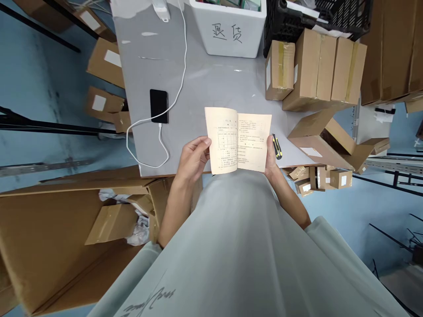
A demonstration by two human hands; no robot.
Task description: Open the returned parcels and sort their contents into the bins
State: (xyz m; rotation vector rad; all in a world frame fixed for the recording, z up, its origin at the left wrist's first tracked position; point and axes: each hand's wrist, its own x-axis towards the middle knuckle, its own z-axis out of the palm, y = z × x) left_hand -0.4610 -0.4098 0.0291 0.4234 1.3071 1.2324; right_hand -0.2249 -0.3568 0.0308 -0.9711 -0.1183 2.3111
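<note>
A small booklet (237, 141) with yellowed pages lies open between my two hands, just above the table's front edge. Printed text covers both pages, with a small table on the left one. My left hand (194, 157) pinches the left edge, thumb on top of the page and fingers behind. Along the right edge, my right hand (271, 155) grips the booklet, its fingers mostly hidden behind it. A yellow and black utility knife (276, 146) rests on the table right beside my right hand.
On the grey table (218, 83) are a black phone (159, 106), a white cable (183, 66), a white bin (228, 33) with handwriting, a black crate (343, 17) and cardboard boxes (313, 66). A large open carton (49, 246) stands at the left.
</note>
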